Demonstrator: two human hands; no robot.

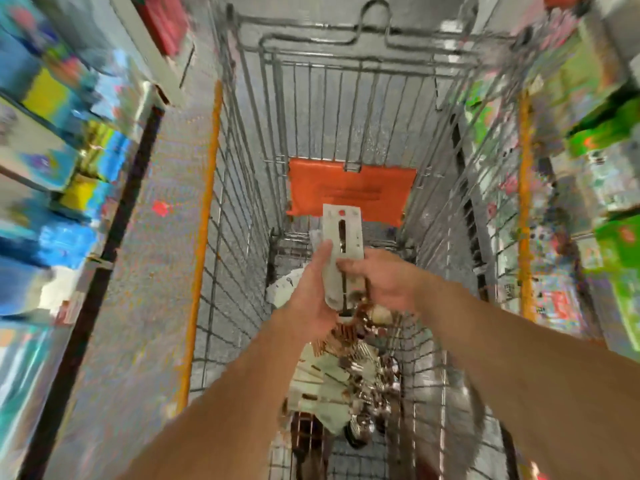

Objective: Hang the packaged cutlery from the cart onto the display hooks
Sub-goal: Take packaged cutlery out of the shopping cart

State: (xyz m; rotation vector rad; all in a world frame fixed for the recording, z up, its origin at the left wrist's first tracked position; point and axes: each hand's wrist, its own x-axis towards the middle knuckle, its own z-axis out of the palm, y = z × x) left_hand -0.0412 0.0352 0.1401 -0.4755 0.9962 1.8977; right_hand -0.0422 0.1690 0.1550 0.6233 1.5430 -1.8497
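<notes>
Over the wire shopping cart (242,188) both my hands hold one white cutlery card (343,233) with a red dot near its top and a dark utensil down its middle. My left hand (311,292) grips the card's lower left edge, thumb up along it. My right hand (381,282) pinches its lower right part from the side. Below my wrists, a heap of more packaged cutlery (343,375), white cards with shiny metal pieces, lies in the cart. No display hooks are clearly visible; the frame is blurred.
An orange child-seat flap (349,192) lies folded in the cart behind the card. Blurred shelves of blue and yellow goods (52,140) line the left, green and white packages (595,140) the right. Speckled grey floor (152,258) runs between the left shelf and the cart.
</notes>
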